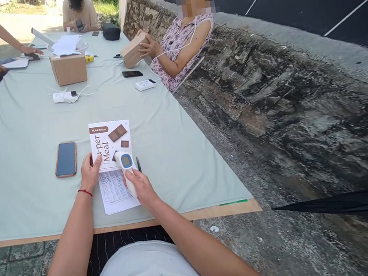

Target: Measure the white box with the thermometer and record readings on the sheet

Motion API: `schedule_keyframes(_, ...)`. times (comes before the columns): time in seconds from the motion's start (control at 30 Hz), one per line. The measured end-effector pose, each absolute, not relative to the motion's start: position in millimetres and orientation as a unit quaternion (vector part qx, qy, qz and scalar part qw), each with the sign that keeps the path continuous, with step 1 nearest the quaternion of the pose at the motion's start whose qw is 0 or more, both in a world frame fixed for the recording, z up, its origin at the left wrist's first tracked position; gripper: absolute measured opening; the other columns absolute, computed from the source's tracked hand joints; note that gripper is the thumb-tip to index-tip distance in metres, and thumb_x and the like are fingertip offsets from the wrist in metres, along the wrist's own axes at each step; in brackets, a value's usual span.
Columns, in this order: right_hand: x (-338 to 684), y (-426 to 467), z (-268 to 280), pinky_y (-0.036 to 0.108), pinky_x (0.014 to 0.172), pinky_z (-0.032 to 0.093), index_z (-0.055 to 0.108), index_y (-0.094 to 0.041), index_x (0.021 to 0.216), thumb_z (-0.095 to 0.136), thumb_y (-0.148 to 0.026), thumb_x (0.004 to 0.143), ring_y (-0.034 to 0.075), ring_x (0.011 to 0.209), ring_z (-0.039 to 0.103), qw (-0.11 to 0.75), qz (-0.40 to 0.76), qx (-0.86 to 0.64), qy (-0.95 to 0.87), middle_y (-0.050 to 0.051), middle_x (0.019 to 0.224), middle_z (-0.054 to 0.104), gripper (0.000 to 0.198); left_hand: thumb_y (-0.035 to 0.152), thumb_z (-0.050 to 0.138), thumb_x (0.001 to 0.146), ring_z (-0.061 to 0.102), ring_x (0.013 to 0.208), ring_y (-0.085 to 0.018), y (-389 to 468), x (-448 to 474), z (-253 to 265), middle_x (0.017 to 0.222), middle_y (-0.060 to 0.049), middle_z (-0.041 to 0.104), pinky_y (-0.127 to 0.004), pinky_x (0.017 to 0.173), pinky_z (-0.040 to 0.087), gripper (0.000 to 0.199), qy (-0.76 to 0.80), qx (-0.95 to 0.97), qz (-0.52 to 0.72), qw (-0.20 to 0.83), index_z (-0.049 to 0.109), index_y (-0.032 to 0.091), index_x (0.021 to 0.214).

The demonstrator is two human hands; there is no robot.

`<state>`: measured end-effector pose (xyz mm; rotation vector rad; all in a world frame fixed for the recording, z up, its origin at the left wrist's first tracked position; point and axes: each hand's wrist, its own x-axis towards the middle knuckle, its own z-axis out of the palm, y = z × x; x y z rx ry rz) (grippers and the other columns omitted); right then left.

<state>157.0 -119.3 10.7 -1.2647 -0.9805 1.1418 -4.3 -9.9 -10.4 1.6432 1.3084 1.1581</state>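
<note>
My left hand [90, 171] grips the left edge of a white and brown box [111, 137] printed "NutriMotion", its thumb on the front face. In my right hand [142, 188] is a white infrared thermometer [126, 163] with a blue-rimmed display, its head just in front of the box's lower right part. Below the box lie printed sheets of paper [114, 192] on the table. A dark pen [138, 164] rests right of the thermometer. Left of my left hand lies a phone [66, 159] in a brown case, screen up.
The table [23, 171] has a pale green cloth. Farther up stand a cardboard box [69, 70], a white device with a cord [65, 96], a black phone [132, 73] and a white box [144, 85]. A person at right holds a carton [134, 51]; two others sit beyond. A stone wall [268, 97] runs along the right.
</note>
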Motion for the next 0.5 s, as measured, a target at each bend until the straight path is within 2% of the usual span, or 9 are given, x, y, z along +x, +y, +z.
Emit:
schedule_keyframes(0.13,155,-120,11,0.031,0.06,0.046,0.06,-0.023,0.08,0.063,-0.07,0.075,0.02,0.069,0.057,0.558,0.523,-0.523,-0.377,0.0,0.064,0.056,0.047,0.061,0.059,0.085,0.066,0.104,-0.027,-13,-1,-5,0.114,-0.011,0.072,-0.039,0.091,0.053,0.054,0.486,0.618,0.466,0.406,0.064,0.016,0.115)
schedule_keyframes(0.37,155,-123,17,0.032,0.061,0.044,0.061,-0.023,0.081,0.071,-0.066,0.07,0.02,0.07,0.056,0.568,0.56,-0.494,-0.345,-0.001,0.064,0.055,0.045,0.059,0.063,0.082,0.066,0.11,-0.028,-16,-1,3,0.119,-0.013,0.071,-0.04,0.096,0.052,0.057,0.486,0.603,0.466,0.428,0.063,0.014,0.116)
schedule_keyframes(0.5,154,-123,22,0.031,0.061,0.044,0.061,-0.023,0.08,0.074,-0.063,0.066,0.018,0.067,0.054,0.573,0.579,-0.482,-0.322,-0.002,0.064,0.054,0.044,0.058,0.074,0.072,0.066,0.109,-0.03,-15,-2,5,0.119,-0.014,0.071,-0.042,0.093,0.053,0.064,0.487,0.587,0.458,0.457,0.062,0.014,0.117)
